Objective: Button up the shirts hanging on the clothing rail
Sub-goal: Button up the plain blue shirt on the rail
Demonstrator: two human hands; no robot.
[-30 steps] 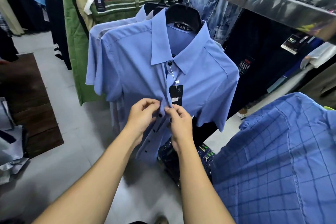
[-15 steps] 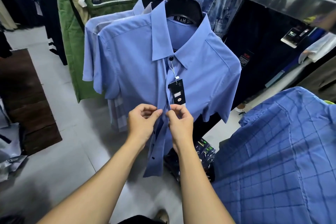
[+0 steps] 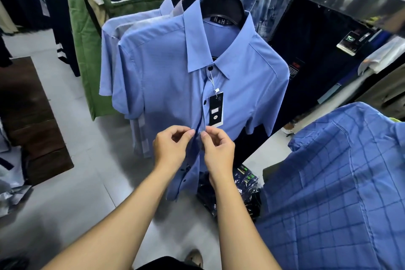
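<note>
Shirt [image 3: 166,76] — blue, short-sleeved, top two buttons [image 3: 210,68] seemingly fastened

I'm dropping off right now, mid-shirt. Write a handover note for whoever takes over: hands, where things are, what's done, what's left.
Left hand: pinches one front edge of the blue shirt, just below the price tag.
Right hand: pinches the other front edge, facing the left.
The shirt hangs on a black hanger at the front of the row.
Done: the collar button and the next button look fastened.
Left: the button between the hands, then the lower buttons, where the front hangs open. The shirts behind have hidden fronts, so check them.
</note>
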